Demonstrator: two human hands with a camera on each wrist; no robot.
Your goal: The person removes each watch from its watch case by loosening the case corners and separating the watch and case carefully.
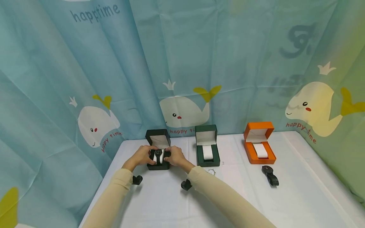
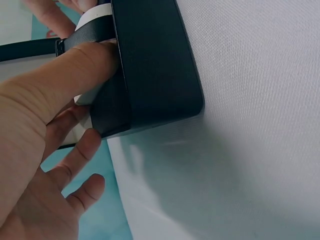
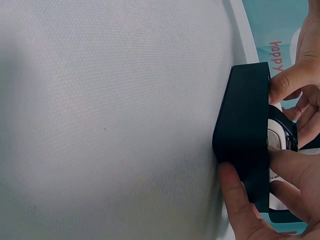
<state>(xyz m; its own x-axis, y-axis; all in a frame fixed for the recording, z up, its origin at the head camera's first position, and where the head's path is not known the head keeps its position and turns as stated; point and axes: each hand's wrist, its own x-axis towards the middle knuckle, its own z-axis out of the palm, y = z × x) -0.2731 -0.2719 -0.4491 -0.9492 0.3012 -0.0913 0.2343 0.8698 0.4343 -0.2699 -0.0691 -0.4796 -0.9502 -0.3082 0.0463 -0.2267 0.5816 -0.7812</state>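
At the left of the table in the head view stands an open black watch box [image 1: 158, 167]. Inside it a black wristwatch [image 1: 158, 152] is wrapped round a white watch cushion [image 1: 162, 155]. My left hand [image 1: 141, 155] grips the cushion's left end, its thumb [image 2: 90, 62] beside the dark strap just inside the box wall. From the other side, my right hand [image 1: 177, 157] pinches the right end. In the right wrist view one right fingertip [image 3: 230, 177] touches the outside of the box [image 3: 242, 110]. The cushion's underside is hidden.
A dark green watch box [image 1: 208, 163] and an orange watch box [image 1: 260, 161] stand open to the right, each with a white cushion. A black watch [image 1: 268, 170] lies before the orange one. A light-coloured watch [image 1: 211, 172] is partly behind my right sleeve. A whale-patterned curtain [image 1: 236, 95] hangs behind.
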